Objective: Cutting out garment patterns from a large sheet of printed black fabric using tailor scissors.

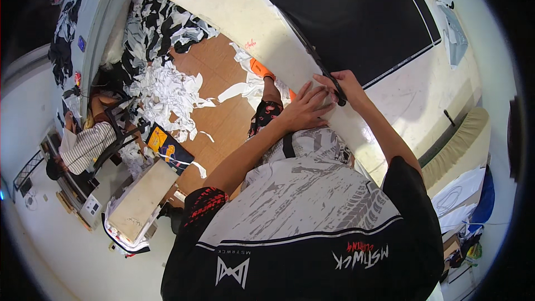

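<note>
On the pale table (262, 33) lies a large black fabric sheet (356, 17) with a white line near its border. My right hand (346, 85) is closed around long black scissors (334, 88) at the fabric's near-left edge. They point away from me, along that edge, and the fingers partly cover them. Beside them, my left hand (307, 107) rests on the table's near edge with its fingers stretched out, holding nothing that I can see.
White scraps (167, 97) and black scraps (153, 25) are heaped on the brown floor (209, 72) to the left. Further left, a person in a striped top (92, 145) sits on a dark chair by another table. A padded board (460, 145) stands at the right.
</note>
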The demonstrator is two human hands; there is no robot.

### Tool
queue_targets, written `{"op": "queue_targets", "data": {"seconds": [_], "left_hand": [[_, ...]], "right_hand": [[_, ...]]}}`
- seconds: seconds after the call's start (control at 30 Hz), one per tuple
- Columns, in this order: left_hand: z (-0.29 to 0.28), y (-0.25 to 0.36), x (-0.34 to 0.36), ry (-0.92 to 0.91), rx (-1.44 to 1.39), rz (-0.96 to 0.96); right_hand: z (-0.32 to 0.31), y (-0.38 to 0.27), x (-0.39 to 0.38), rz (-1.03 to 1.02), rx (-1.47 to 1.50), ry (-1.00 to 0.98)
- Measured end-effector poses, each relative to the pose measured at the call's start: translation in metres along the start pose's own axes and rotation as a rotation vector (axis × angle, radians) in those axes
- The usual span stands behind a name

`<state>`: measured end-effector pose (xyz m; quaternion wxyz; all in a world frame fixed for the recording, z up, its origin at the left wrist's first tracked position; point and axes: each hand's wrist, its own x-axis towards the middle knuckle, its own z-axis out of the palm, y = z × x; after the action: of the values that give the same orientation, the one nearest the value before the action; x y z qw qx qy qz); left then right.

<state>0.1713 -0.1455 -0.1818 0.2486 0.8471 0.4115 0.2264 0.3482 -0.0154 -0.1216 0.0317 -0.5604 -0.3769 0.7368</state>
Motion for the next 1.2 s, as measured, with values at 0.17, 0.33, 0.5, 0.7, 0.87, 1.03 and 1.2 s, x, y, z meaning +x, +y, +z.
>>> {"op": "queue_targets", "data": {"seconds": [0.17,0.33,0.5,0.7,0.87,1.03,1.2], "left_hand": [[0.000,-0.002,0.001,-0.034,0.026,0.023],[0.007,0.008,0.005,-0.029,0.015,0.039],[0.004,0.010,0.005,-0.074,0.018,0.026],[-0.014,0.000,0.007,0.133,-0.335,-0.058],[-0.094,-0.065,0.053,0.700,-0.495,-0.918],[-0.138,-0.144,0.105,0.778,-0.812,-1.084],[-0.136,-0.143,0.125,0.721,-0.899,-1.075]], "right_hand": [[-0.002,-0.003,0.019,-0.074,0.147,-0.093],[-0.003,-0.027,0.027,0.021,0.097,-0.054],[0.004,-0.038,0.025,-0.008,0.034,-0.001],[0.007,-0.054,0.033,0.015,0.070,-0.067],[0.012,-0.052,0.020,0.017,0.105,-0.061],[0.016,-0.037,0.000,-0.043,0.188,-0.110],[0.012,-0.006,-0.034,-0.072,0.128,-0.074]]}}
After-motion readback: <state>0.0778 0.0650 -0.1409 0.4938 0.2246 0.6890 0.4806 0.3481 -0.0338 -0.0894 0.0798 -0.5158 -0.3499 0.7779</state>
